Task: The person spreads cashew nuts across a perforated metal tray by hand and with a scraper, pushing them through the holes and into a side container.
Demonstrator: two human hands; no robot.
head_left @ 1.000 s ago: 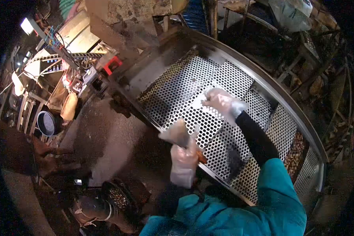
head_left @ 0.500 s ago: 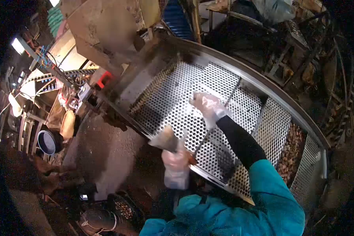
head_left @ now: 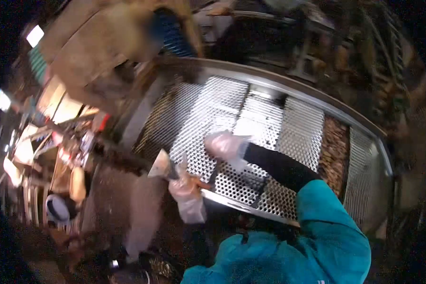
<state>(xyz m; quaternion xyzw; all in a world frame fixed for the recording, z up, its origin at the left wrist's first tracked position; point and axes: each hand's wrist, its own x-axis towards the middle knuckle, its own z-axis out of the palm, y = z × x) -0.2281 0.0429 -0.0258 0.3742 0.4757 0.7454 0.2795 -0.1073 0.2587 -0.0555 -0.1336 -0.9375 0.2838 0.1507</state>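
My left hand (head_left: pixel 185 187), in a clear plastic glove, is closed around a scraper (head_left: pixel 161 164) with a flat, wide blade and a brown handle. It is at the near edge of a long metal tray (head_left: pixel 236 202), with the blade pointing up and left. My right hand (head_left: pixel 222 146), gloved too, is over the middle of the perforated metal panels (head_left: pixel 213 113). Its fingers are blurred, and whether it holds anything is hidden. Brown pieces (head_left: pixel 333 146) fill a strip between panels on the tray's right.
A person (head_left: pixel 99 47), blurred, is at the tray's far left. A round bucket (head_left: pixel 57 208) stands at the left. A container of small pieces (head_left: pixel 161 267) is at the bottom. Wooden racks and frames are at the upper right.
The view has turned, and the tray appears shifted left. My right hand has moved left and down in view, nearer my left hand. The scraper stays in my left hand.
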